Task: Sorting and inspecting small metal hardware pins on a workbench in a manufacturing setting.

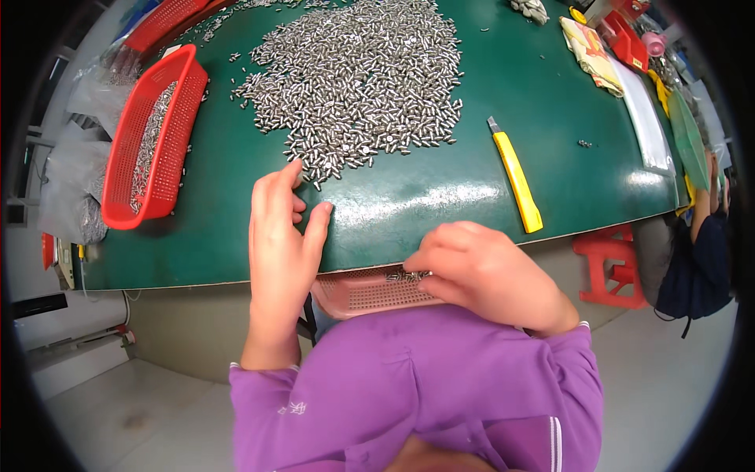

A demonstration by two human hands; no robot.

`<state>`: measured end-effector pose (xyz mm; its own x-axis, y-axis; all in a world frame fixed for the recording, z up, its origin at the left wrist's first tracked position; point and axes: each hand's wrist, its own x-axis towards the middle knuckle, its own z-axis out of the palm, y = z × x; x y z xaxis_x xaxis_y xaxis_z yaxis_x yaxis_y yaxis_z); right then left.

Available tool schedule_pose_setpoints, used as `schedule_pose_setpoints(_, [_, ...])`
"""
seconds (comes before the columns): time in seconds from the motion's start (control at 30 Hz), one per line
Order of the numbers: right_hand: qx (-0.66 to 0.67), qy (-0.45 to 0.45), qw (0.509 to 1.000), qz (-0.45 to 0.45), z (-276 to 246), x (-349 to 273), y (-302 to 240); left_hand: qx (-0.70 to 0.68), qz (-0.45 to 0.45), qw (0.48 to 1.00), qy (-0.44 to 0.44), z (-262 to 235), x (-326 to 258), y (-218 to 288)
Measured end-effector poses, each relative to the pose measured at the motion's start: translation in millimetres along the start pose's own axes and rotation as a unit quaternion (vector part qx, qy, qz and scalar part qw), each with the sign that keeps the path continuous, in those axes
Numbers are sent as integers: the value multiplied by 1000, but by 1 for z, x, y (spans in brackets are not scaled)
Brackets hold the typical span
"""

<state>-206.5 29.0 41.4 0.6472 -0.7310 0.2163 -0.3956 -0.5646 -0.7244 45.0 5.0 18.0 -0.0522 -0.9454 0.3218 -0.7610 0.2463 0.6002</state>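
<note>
Silver metal pieces (362, 86) lie heaped inward from the worktop's (409, 212) near edge. Our left hand (281, 224) is loosely spread beside them; our right hand (476, 263) curls over the pink basket (370, 296), grip unclear. We seem to be moving pieces, which calls for light fingertips next.

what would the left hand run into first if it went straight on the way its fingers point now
Most likely the near edge of the pile of small metal pieces: the left hand points up toward it, with hardly any gap showing, though its height above the table is hard to judge.
</note>
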Motion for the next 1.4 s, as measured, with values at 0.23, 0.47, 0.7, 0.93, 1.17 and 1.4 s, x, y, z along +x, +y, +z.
schedule_pose_setpoints(0.23, [-127,170,973,95,-8,35,27,-99,-19,994,-45,23,20,15])
schedule_pose_setpoints(0.47, [-100,159,981,55,10,50,33,-160,33,984,-70,40,19,30])
schedule_pose_setpoints(0.7, [-42,169,984,34,14,40,37,-200,63,977,-48,41,7,24])
schedule_pose_setpoints(0.93, [-82,184,979,40,12,36,30,-162,77,982,-63,39,9,24])
schedule_pose_setpoints(1.17, [-84,178,980,25,11,37,29,-167,89,979,-71,39,10,22])
schedule_pose_setpoints(1.4, [-109,160,981,1,16,41,33,-159,83,983,-44,43,9,22])
